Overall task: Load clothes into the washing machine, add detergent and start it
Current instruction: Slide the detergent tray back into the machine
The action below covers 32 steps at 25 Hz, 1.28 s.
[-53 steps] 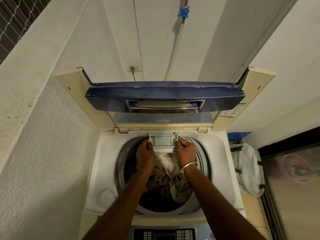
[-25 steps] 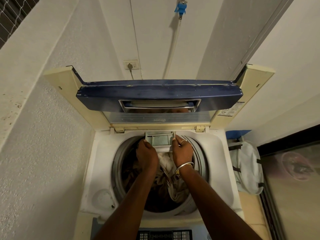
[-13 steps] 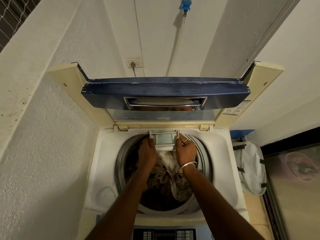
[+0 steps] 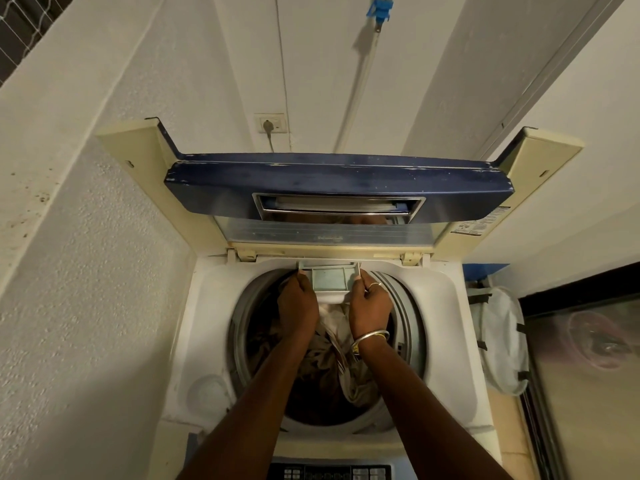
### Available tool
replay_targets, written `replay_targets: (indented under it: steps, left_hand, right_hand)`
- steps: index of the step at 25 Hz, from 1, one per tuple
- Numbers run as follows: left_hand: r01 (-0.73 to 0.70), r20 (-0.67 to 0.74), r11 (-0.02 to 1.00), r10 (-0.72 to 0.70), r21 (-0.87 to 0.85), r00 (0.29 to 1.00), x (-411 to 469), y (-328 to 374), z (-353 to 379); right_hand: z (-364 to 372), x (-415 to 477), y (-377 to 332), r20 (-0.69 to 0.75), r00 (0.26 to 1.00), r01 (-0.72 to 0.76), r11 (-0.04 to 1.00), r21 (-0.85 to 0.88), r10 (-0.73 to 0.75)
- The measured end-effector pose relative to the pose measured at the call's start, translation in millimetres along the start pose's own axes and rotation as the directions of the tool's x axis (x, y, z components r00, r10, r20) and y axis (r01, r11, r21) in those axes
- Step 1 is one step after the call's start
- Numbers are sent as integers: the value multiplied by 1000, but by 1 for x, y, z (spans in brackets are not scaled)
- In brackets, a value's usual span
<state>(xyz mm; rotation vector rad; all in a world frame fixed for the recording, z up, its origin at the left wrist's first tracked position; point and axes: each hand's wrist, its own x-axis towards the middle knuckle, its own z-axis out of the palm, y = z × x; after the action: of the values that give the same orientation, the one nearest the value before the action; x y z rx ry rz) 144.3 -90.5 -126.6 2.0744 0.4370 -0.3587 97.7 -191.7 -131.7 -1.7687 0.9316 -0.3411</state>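
Observation:
A top-loading washing machine (image 4: 207,327) stands below me with its blue lid (image 4: 339,178) folded up at the back. Beige and brown clothes (image 4: 322,368) fill the drum. At the drum's far rim sits a pale detergent drawer (image 4: 330,280), partly pulled out. My left hand (image 4: 298,306) grips the drawer's left side and my right hand (image 4: 369,306) grips its right side, thumbs on its edges. A bangle circles the right wrist. The machine's control panel (image 4: 329,472) shows at the bottom edge.
White walls close in on the left and behind. A wall socket (image 4: 271,123) with a plugged cable and a hose with a blue tap (image 4: 380,10) sit above the lid. A white laundry bag (image 4: 502,341) stands right of the machine, beside a dark glass door (image 4: 588,375).
Both hands stay on the detergent drawer. The drawer sits slightly further in towards the rim than two seconds ago. The view shifted a little.

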Motion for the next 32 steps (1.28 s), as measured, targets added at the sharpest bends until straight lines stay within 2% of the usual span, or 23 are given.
replay_targets:
  steps: [5,10,15,21,27,32]
  left_hand:
    - [-2,-37,1000,1,-28,999,-4,1,5]
    - [-11,17,999,11,-34,1000,4,4,-4]
    - [-89,16,995,88,46,996,2,-2,-2]
    - [-115,108,989,105,94,989,15,-10,-11]
    - [-202,165,968,177,147,970,17,-9,-21]
    - [-168,67,973,159,161,985,12,-1,-15]
  right_hand:
    - [0,2,3,7,1000,-8,1000,9,8]
    - [-2,11,-4,18,1000,-18,1000,15,18]
    - [-6,9,-13,-12,1000,-4,997,74,5]
    - [-10,-3,-12,-21,999,28,998,51,-27]
    - [-10,-3,-15,8,999,36,999,35,-37]
    - [-6,-2,-14,-9,1000,6,1000,0,-6]
